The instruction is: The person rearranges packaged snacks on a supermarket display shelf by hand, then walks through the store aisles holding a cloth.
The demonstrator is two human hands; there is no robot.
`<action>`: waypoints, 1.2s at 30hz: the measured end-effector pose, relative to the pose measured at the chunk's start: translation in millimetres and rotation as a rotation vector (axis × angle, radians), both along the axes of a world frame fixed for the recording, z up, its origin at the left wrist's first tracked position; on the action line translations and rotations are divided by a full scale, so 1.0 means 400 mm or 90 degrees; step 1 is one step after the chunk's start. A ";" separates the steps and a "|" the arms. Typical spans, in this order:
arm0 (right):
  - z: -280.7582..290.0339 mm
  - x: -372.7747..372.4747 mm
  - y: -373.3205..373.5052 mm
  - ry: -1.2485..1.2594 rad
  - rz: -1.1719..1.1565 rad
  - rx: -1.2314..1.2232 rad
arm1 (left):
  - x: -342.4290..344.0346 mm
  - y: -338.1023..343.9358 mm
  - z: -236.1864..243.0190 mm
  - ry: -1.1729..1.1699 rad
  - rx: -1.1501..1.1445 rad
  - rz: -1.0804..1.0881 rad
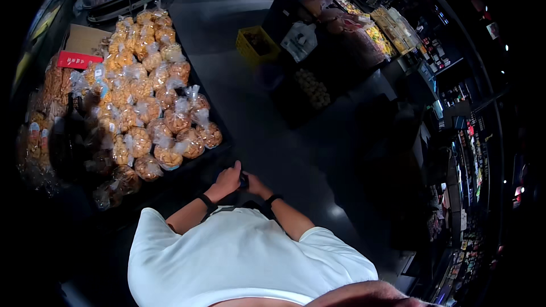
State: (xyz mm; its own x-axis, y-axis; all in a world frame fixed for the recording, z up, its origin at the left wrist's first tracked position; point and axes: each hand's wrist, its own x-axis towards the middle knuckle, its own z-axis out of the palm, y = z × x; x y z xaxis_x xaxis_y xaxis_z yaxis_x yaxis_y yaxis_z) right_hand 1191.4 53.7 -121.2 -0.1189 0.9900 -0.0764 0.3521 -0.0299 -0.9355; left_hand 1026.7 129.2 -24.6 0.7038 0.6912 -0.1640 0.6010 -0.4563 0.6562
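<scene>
Head view: shows a dark floor ahead and, at left, a wide spread of bagged snacks. Could knock one down by careless turning to that side. Shows left hand and right hand before the waist, with a small dark object between; cannot tell the closing of either. Might drop it from loose holding.

Plain white is shown by the shirt at six o'clock, black by the wristbands, near-black by the small object at seven. Golden-orange and brown are displayed by the bagged snacks at ten; yellow is shown by the basket at twelve.
</scene>
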 end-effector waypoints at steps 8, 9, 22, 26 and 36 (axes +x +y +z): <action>0.117 0.367 0.022 0.357 -0.252 -0.078 | 0.391 0.038 0.080 -0.169 -0.030 -0.044; 0.117 0.407 0.043 0.360 -0.252 -0.052 | 0.433 0.047 0.074 -0.167 -0.009 -0.061; 0.108 0.867 0.250 0.307 -0.447 0.037 | 0.967 0.335 0.299 -0.351 -0.034 -0.210; 0.243 1.071 0.326 0.463 -0.535 -0.078 | 1.065 0.429 0.559 -0.537 0.000 -0.226; 0.136 1.575 0.353 -0.111 -0.754 -0.090 | 1.448 0.546 0.868 -1.112 0.316 -0.261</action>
